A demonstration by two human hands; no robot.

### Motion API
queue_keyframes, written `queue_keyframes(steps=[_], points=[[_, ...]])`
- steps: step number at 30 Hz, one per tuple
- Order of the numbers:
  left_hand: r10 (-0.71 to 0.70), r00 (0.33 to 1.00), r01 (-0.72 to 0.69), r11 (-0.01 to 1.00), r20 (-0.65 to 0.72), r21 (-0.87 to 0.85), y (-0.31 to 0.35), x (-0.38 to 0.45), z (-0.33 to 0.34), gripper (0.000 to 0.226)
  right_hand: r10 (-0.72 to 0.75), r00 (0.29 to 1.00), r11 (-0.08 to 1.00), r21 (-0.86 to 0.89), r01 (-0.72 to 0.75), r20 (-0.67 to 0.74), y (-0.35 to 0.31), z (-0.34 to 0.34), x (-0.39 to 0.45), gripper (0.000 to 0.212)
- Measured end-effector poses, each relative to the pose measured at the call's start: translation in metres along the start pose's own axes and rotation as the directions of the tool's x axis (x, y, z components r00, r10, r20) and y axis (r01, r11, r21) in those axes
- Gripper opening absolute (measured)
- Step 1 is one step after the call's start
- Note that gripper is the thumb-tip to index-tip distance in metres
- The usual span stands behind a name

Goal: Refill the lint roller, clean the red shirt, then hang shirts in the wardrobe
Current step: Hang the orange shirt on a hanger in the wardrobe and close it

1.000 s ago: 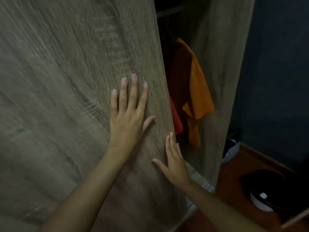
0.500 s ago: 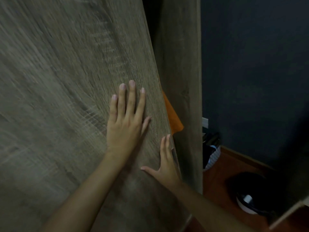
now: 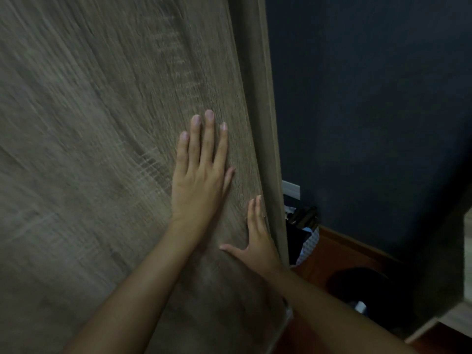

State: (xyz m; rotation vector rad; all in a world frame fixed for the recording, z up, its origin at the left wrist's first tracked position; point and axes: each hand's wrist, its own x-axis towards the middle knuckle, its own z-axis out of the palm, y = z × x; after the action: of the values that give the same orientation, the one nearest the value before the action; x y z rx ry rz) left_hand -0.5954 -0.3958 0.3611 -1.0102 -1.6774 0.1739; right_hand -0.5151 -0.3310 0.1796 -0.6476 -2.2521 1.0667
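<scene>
The wood-grain wardrobe door (image 3: 102, 162) fills the left and middle of the head view and meets the wardrobe's side panel (image 3: 265, 123) with no gap visible. My left hand (image 3: 201, 169) presses flat on the door with straight fingers. Lower down, my right hand (image 3: 258, 238) lies flat against the door's right edge, thumb spread to the left. The shirts and the wardrobe's inside are hidden behind the door.
A dark blue wall (image 3: 370, 111) stands to the right with a white socket plate (image 3: 291, 189). A patterned basket with dark items (image 3: 305, 233) sits on the reddish floor (image 3: 332, 254) beside the wardrobe. A black and white object (image 3: 362, 295) lies lower right, by a light furniture edge (image 3: 454, 318).
The door has swung shut under both hands. The orange and red shirts seen through the gap one second ago are now hidden.
</scene>
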Motion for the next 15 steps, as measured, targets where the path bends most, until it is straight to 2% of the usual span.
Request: queue_keyframes(steps=[9, 15], points=[[0.010, 1.000, -0.010, 0.999, -0.017, 0.051, 0.022, 0.022, 0.014, 0.074, -0.045, 0.998, 0.999, 0.020, 0.046, -0.045, 0.022, -0.014, 0.019, 0.127], [-0.027, 1.000, 0.028, 0.999, -0.015, 0.046, 0.032, 0.029, 0.020, 0.073, -0.047, 0.999, 0.995, -0.084, 0.047, 0.003, 0.035, -0.021, 0.026, 0.125]])
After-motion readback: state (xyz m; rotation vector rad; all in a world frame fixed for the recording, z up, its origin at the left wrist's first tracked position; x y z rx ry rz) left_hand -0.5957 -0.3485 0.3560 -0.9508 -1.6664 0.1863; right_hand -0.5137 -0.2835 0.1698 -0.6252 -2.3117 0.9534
